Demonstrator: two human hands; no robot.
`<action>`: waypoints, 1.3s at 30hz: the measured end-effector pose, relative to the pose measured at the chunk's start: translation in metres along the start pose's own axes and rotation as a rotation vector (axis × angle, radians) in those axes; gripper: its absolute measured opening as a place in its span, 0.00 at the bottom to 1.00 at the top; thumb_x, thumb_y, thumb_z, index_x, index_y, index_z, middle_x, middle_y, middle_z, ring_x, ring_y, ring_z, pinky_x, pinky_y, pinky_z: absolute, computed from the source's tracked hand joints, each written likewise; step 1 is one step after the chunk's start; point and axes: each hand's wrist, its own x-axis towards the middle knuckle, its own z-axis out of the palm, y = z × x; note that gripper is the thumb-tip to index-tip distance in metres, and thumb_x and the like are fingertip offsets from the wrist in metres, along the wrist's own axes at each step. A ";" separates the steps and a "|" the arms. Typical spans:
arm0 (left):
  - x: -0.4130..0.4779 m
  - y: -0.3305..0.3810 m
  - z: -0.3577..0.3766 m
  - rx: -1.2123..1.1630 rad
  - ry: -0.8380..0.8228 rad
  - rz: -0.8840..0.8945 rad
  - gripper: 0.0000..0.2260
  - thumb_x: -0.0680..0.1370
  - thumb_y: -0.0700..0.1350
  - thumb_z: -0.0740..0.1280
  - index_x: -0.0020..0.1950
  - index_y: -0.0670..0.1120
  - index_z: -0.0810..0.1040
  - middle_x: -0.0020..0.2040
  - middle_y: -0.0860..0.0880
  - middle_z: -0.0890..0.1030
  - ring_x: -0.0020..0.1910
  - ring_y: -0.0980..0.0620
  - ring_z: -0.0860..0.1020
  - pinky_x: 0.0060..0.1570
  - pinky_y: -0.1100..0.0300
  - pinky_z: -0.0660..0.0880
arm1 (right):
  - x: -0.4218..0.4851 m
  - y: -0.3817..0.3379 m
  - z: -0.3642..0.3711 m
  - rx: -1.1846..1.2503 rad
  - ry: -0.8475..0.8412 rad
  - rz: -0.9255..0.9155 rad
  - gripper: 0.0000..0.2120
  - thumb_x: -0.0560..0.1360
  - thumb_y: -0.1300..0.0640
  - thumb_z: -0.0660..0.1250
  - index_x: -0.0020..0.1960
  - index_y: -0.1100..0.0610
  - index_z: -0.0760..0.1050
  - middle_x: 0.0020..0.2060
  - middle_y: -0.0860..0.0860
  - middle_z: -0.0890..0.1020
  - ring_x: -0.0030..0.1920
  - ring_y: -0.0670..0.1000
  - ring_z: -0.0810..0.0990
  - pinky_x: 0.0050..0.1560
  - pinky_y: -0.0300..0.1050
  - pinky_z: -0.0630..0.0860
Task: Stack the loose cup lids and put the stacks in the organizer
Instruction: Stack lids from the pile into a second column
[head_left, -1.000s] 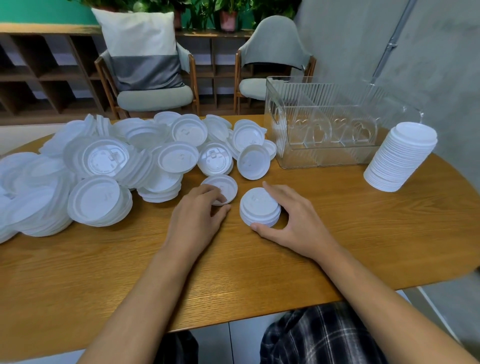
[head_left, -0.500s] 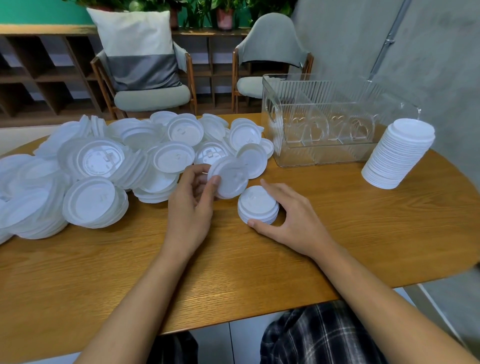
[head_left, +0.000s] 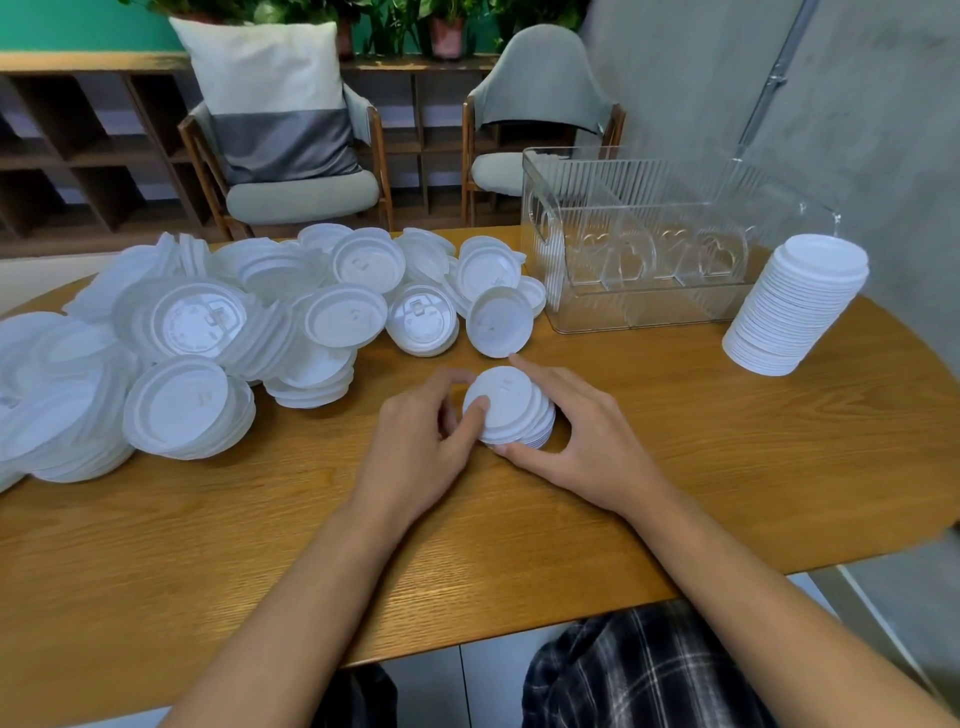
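A small stack of white lids (head_left: 511, 408) sits on the wooden table (head_left: 727, 467) in front of me. My left hand (head_left: 423, 447) holds the top lid of that stack, thumb on its face and fingers curled behind its left edge. My right hand (head_left: 582, 431) cups the stack from the right, with the index finger along its far rim and the thumb at its near base. A big heap of loose white lids (head_left: 234, 332) covers the left half of the table. The clear ribbed organizer (head_left: 649, 244) stands at the back right, with nothing visible inside. A tall leaning stack of lids (head_left: 800, 304) stands to its right.
Two chairs, one with a cushion (head_left: 275, 98) and one grey (head_left: 540, 104), stand behind the table in front of wooden shelves. A grey wall (head_left: 857, 104) rises at the right. The table's near edge curves just above my lap.
My left hand picked a loose lid off the table, carried it right and set it onto the small stack. My right hand stayed cupped around the stack.
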 end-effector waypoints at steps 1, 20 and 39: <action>0.001 -0.001 -0.001 0.015 0.013 0.011 0.12 0.79 0.51 0.73 0.62 0.52 0.82 0.41 0.55 0.79 0.42 0.56 0.78 0.44 0.67 0.71 | 0.000 0.000 0.000 0.001 0.001 -0.005 0.41 0.73 0.40 0.78 0.81 0.43 0.64 0.68 0.40 0.75 0.70 0.43 0.73 0.70 0.52 0.74; 0.008 0.007 0.008 -0.069 -0.075 0.010 0.27 0.68 0.64 0.78 0.64 0.56 0.80 0.59 0.61 0.77 0.61 0.62 0.77 0.61 0.68 0.72 | 0.002 0.003 0.001 0.026 0.016 0.001 0.44 0.70 0.41 0.79 0.81 0.48 0.66 0.65 0.44 0.78 0.67 0.42 0.76 0.67 0.44 0.74; 0.009 0.006 0.014 -0.024 -0.025 0.024 0.30 0.66 0.63 0.82 0.63 0.51 0.83 0.55 0.56 0.81 0.55 0.60 0.79 0.55 0.64 0.76 | 0.001 -0.002 -0.002 0.028 0.002 0.019 0.50 0.67 0.36 0.78 0.82 0.50 0.63 0.69 0.44 0.77 0.69 0.42 0.74 0.70 0.43 0.73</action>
